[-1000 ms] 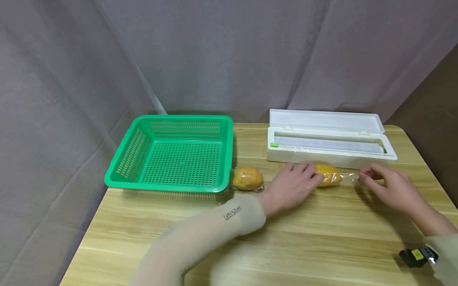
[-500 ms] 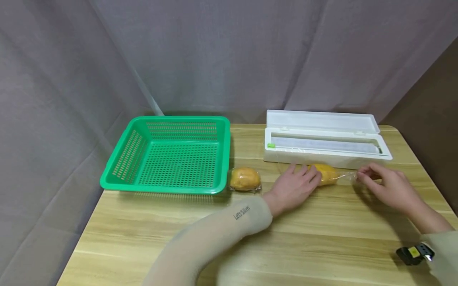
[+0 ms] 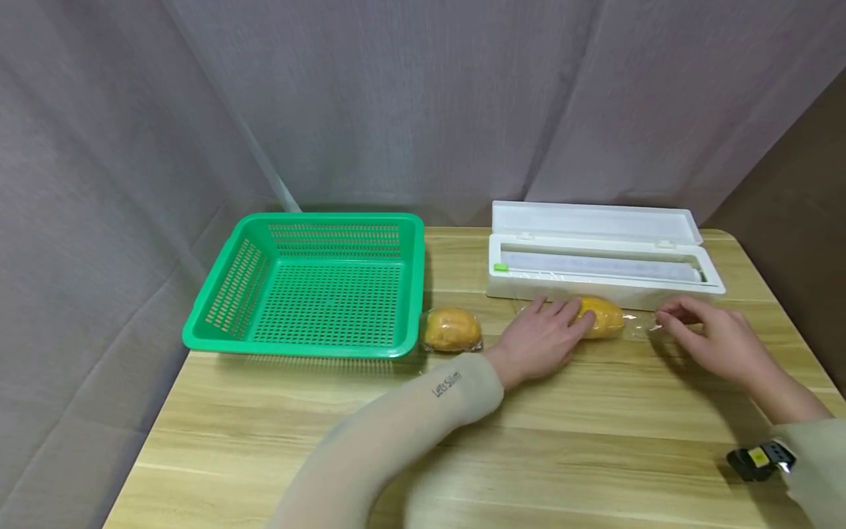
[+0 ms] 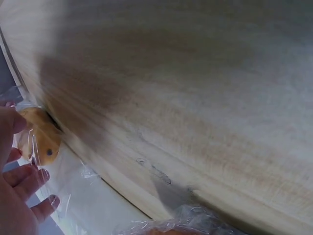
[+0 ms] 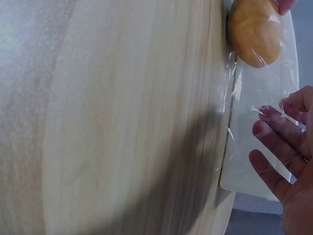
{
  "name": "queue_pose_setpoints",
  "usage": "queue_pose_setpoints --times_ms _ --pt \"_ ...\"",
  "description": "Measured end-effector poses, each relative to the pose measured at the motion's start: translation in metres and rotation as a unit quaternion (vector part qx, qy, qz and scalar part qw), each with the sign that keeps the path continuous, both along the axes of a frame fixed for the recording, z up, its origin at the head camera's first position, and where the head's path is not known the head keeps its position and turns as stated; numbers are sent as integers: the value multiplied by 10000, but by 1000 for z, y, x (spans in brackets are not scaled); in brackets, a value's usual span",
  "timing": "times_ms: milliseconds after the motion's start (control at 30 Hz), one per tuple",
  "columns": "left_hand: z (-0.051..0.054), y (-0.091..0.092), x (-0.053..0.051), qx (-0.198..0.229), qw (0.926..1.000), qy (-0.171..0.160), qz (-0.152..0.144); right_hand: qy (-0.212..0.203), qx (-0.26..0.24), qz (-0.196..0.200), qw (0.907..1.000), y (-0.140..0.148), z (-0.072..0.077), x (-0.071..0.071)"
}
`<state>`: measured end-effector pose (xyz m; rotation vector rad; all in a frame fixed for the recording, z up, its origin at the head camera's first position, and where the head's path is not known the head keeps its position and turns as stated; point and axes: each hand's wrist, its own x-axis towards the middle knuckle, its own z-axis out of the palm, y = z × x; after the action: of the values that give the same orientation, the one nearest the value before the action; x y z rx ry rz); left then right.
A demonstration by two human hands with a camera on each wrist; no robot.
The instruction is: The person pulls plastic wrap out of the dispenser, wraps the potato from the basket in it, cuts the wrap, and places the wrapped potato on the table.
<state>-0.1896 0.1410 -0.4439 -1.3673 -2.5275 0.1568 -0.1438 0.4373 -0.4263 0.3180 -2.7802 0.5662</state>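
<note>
A yellow mango (image 3: 601, 317) under clear cling film lies against the front of the white film box (image 3: 598, 290). My left hand (image 3: 542, 334) holds its left end, thumb on the near side; the left wrist view shows the thumb and a finger on the film-covered mango (image 4: 41, 137), other fingers spread. To its right, my right hand (image 3: 717, 338) pinches the cling film (image 3: 641, 325) between thumb and index finger. In the right wrist view, this hand's (image 5: 293, 142) other fingers lie spread behind the film. A second wrapped mango (image 3: 452, 329) sits left of my left hand.
A green perforated basket (image 3: 413, 308) stands on the left of the wooden table (image 3: 529, 455), right beside the wrapped mango. The film box has its lid (image 3: 595, 220) raised at the back, with a film roll (image 3: 601, 266) inside. A grey curtain (image 3: 410, 103) hangs behind.
The film between the mango and my right hand looked twisted half a second ago and lies flatter now. Both hands have barely shifted; the view has moved slightly.
</note>
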Motion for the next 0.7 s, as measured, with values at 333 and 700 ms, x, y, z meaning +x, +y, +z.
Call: queue_pose_setpoints --times_ms 333,700 --pt "3 0 -5 -4 9997 -260 16 835 216 155 9962 -13 5 13" --pt "3 0 -5 -45 9998 -212 48 1452 789 1386 9765 -48 -20 11"
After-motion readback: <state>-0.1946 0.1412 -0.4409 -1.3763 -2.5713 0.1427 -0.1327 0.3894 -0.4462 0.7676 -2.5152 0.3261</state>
